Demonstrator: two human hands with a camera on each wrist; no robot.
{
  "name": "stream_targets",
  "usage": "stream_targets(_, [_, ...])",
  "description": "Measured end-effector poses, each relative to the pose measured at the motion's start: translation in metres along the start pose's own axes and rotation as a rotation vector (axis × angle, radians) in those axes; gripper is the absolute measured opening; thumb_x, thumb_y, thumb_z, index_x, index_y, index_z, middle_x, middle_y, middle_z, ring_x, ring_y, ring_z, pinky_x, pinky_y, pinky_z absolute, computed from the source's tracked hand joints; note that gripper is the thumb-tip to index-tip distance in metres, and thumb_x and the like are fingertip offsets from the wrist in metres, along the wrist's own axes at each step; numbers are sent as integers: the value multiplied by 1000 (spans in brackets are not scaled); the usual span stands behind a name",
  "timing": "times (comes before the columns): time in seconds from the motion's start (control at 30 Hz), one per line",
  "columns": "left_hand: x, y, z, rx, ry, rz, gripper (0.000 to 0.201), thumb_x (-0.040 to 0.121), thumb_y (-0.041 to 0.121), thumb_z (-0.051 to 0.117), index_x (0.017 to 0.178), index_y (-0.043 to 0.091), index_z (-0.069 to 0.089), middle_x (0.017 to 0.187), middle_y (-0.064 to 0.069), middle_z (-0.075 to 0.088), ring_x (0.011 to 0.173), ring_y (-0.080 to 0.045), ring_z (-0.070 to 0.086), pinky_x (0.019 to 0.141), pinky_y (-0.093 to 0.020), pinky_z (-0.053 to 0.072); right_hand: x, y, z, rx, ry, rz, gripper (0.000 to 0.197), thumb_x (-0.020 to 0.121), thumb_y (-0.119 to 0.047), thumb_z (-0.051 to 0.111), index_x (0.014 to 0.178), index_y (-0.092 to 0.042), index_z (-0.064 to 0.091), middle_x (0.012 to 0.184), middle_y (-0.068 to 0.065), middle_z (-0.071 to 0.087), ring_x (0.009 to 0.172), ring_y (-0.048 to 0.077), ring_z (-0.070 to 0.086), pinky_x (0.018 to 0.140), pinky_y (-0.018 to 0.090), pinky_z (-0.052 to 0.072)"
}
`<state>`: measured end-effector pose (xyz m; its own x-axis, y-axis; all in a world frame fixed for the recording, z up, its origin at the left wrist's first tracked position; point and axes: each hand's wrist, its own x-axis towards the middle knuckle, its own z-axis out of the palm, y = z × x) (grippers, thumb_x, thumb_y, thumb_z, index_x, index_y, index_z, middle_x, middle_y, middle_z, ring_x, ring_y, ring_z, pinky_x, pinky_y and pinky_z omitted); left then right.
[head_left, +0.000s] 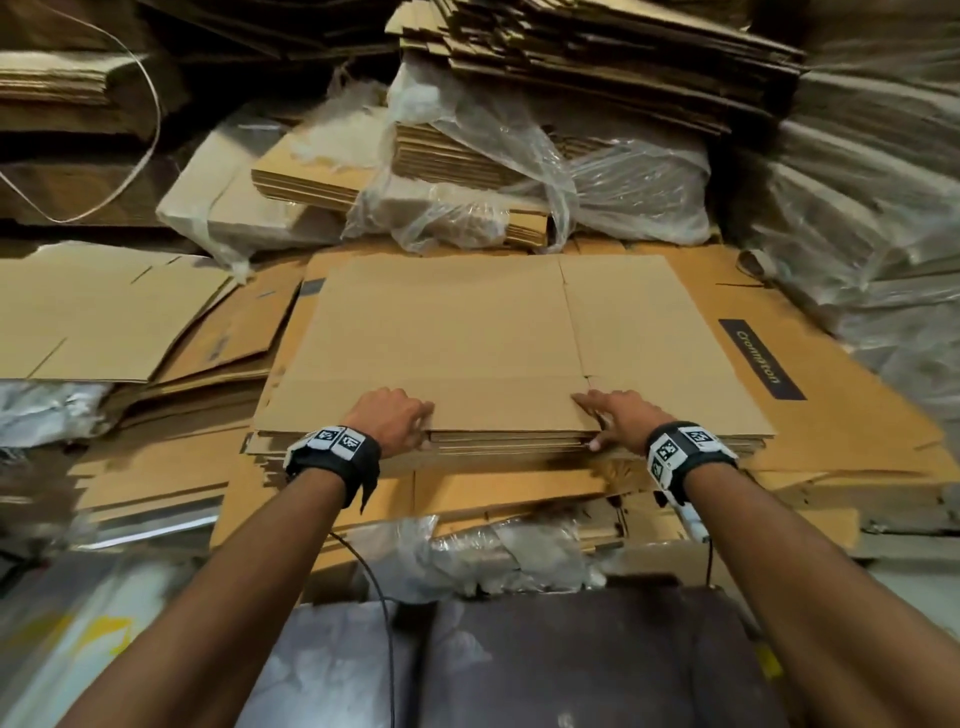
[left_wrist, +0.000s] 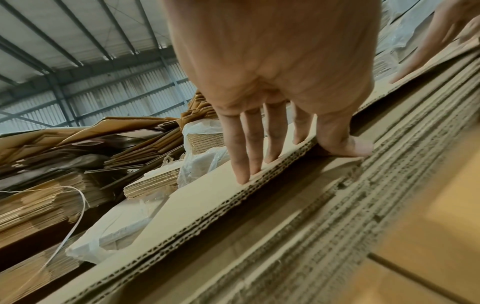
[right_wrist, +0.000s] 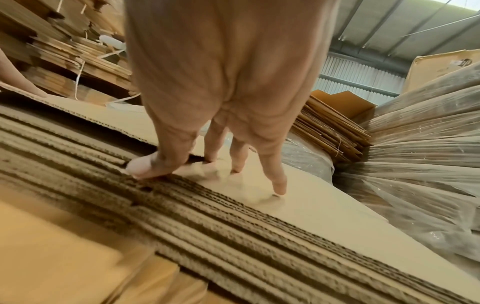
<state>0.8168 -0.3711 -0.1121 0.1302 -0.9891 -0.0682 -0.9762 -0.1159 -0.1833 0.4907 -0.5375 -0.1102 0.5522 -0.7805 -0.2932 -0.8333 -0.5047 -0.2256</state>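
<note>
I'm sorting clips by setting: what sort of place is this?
Probably a cardboard warehouse: flattened boxes stacked all round, some under plastic wrap, a corrugated metal roof overhead. The left hand and right hand pinch the top sheet.

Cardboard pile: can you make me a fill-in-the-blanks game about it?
The left hand and right hand pinch the top cardboard sheet at its near ____.
The left thumb sits ____ that sheet, fingers on top.
The dark label on the right reads ____.
Missing: edge; under; Crompton.
</note>
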Motion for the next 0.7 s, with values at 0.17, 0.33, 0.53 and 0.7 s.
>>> stream_targets(0.17, [-3,5,27,-97,26,-63,50,99,40,61,147,34,51,119,-7,71,104,-30,66,84,-39,55,3,-1,22,-62,28,45,86,93,-19,71,158,-47,22,167,3,25,148,33,32,112,70,32])
stream_targets(0.33, [-3,8,39,-106,27,-12,59,96,50,63,148,28,47,121,-6,69,107,-31,64,85,-38,50,-6,-2,29,-92,13,-20,92,94,-26,69,163,-36,9,172,-5,3,157,33,4,113,79,17])
stream_targets(0.53, [-7,21,52,-127,34,-105,42,99,39,60,139,28,52,114,-7,65,99,-30,64,80,-40,54,-6,-6,50,-114,69,16,95,95,3,57,163,-36,4,172,-7,-6,157,33,-5,113,81,10])
stream_targets(0.7, [-18,28,40,-249,-3,-177,51,101,32,61,150,30,46,130,-10,59,110,-35,62,89,-46,54,-9,-8,52,-80,128,33,94,94,7,57,162,-38,10,172,-7,1,158,32,1,113,80,11])
